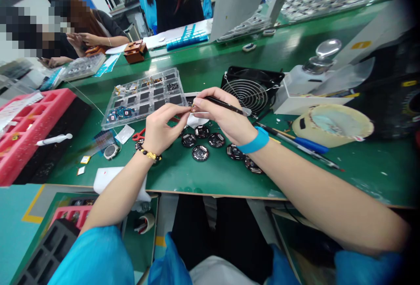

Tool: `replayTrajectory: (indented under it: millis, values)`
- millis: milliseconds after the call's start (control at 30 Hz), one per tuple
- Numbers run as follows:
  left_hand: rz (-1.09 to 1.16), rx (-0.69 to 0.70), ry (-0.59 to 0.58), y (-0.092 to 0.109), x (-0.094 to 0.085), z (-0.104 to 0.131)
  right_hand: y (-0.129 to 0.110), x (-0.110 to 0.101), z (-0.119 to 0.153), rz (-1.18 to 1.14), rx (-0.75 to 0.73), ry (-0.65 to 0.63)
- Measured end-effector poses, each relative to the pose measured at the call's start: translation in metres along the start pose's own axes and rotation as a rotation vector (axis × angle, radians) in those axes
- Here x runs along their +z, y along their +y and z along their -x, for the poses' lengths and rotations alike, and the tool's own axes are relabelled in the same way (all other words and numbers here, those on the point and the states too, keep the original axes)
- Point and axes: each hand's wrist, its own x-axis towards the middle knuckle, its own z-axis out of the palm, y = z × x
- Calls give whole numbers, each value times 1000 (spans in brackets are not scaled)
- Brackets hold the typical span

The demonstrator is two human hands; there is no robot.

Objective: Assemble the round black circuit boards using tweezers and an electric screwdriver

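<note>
My left hand (164, 125) is closed in a pinch, thumb and forefinger meeting at a tiny part too small to name. Just beside it, my right hand (226, 116) grips slim black tweezers (225, 104), their back end pointing right; the tips are hidden among the fingers. Both sets of fingertips come together above the green bench. Beneath them lie several round black circuit boards (200, 153) with metal parts on them. A small white sheet (196, 121) shows partly under the fingers. Red-handled scissors or pliers (139, 135) lie left of my left hand, partly covered.
A clear compartment box (144, 97) of small parts stands behind my hands, a black fan (251, 90) to its right. Pens (311, 145), a tape roll (331, 123) and a dispenser bottle (320, 64) are at right. Pink foam trays (36, 132) stand left. People sit opposite.
</note>
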Motion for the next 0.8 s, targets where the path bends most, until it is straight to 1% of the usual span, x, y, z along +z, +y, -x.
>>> replayTrajectory:
  millis: [100, 267, 467, 600, 700, 800]
  values:
    - [-28, 20, 13, -2, 0, 0, 0, -1, 1, 34, -18, -27]
    - [-42, 36, 24, -3, 0, 1, 6, -5, -1, 128, -123, -53]
    - [-60, 35, 29, -4, 1, 1, 7, -5, -2, 122, -121, -41]
    - [-34, -18, 44, -3, 1, 2, 5, -3, -1, 114, -125, -38]
    - [-4, -88, 65, -2, 2, 2, 4, -2, 0, 143, -136, -26]
    - [24, -155, 62, -3, 4, 3, 3, -2, 0, 169, -134, -19]
